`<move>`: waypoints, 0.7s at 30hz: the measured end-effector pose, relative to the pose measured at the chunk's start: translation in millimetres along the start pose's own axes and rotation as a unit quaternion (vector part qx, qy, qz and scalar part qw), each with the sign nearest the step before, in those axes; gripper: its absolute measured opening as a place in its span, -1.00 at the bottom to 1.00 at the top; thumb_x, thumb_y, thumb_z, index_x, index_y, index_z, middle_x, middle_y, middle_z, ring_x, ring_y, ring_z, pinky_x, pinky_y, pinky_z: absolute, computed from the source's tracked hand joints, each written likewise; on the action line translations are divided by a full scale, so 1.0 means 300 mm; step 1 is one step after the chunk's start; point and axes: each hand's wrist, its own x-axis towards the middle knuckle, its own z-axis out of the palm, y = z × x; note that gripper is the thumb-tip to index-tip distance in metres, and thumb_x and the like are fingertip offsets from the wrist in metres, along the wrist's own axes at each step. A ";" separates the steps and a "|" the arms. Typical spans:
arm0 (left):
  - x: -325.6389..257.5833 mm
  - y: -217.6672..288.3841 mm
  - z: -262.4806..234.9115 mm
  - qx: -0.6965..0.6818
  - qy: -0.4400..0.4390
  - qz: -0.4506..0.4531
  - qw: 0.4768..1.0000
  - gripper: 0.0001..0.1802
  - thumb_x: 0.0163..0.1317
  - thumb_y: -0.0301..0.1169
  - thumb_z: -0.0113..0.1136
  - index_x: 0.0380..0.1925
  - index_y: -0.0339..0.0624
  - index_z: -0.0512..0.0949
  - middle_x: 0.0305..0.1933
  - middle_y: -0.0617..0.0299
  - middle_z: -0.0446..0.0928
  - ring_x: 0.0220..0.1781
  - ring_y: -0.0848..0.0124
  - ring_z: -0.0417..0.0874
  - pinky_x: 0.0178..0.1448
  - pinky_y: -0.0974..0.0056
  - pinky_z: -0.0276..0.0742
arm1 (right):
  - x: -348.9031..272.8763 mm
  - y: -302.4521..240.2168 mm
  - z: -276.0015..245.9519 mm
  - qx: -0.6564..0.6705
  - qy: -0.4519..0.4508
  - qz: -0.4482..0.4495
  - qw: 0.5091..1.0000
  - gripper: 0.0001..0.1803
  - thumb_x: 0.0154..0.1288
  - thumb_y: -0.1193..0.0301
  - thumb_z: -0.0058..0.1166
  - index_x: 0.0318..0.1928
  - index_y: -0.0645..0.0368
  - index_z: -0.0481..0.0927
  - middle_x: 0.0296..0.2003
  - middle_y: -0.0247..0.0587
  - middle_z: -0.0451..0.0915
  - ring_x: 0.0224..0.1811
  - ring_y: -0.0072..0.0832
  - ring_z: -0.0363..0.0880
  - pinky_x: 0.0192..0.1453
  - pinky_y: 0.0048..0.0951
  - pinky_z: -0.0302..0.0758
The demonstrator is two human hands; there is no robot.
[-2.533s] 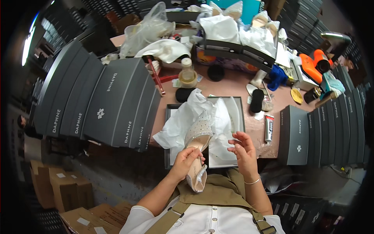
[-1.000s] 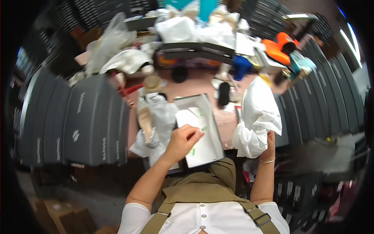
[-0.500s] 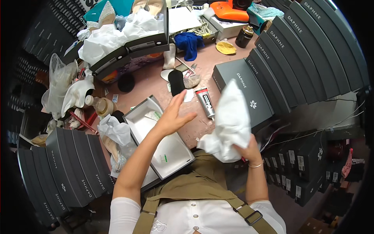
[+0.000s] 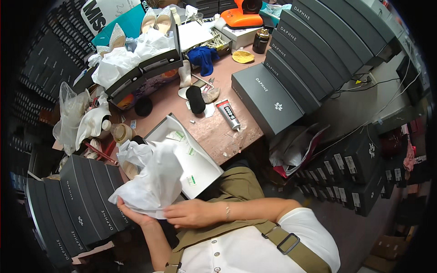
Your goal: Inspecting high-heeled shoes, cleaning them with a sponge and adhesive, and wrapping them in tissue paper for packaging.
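A crumpled sheet of white tissue paper (image 4: pixel 157 184) is between my hands at the lower left, in front of the open shoe box. My left hand (image 4: pixel 135 214) grips its lower left edge from below. The fingers of my right hand (image 4: pixel 191 214) close on its lower right corner, with the forearm crossing my body. Whether anything lies inside the paper cannot be seen. The white-lined shoe box (image 4: pixel 198 157) holds small white-and-green packets (image 4: pixel 190 180). Behind the paper, part of a beige shoe (image 4: pixel 130 170) shows beside more tissue.
Dark grey shoe boxes stand in a row on the left (image 4: pixel 86 195) and in a stack on the right (image 4: pixel 268 98). A glue tube (image 4: pixel 228 115) and a black oblong pad (image 4: pixel 196 100) lie on the pink table (image 4: pixel 223 148). Boxes with sparkly shoes (image 4: pixel 117 37) stand at the back left.
The tissue paper has gone from the right side to the lower left. My left hand has come back from over the box and now holds it too. The view has shifted.
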 end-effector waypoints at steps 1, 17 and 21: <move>-0.019 0.024 0.020 0.002 0.023 0.022 0.999 -0.36 0.23 0.02 -0.17 0.10 -0.26 0.43 0.16 0.05 0.47 0.19 0.14 0.48 0.29 0.05 0.37 | -0.034 0.017 -0.047 -0.050 0.039 0.048 0.997 -0.75 0.07 0.54 0.05 -0.17 0.24 0.53 -0.12 -0.11 0.56 0.04 -0.21 0.54 0.08 -0.23 0.49; -0.020 -0.004 -0.054 -0.026 -0.045 -0.001 0.999 -0.36 0.16 0.00 -0.05 0.05 -0.33 0.42 0.05 -0.01 0.52 0.10 0.15 0.52 0.26 0.10 0.38 | -0.320 0.697 -0.771 -0.446 -0.299 0.171 0.826 -0.48 0.06 0.43 0.13 0.11 -0.06 0.44 0.29 -0.09 0.23 0.31 -0.18 0.22 0.20 -0.17 0.33; 0.008 -0.002 -0.051 -0.049 -0.027 -0.003 0.998 -0.35 0.15 0.00 -0.03 0.08 -0.30 0.39 0.07 -0.04 0.50 0.11 0.12 0.52 0.27 0.08 0.38 | -0.209 0.694 -0.805 -0.305 -0.010 0.279 0.910 -0.45 0.05 0.37 0.22 0.10 0.14 0.41 0.09 0.01 0.42 0.11 -0.12 0.43 0.14 -0.24 0.39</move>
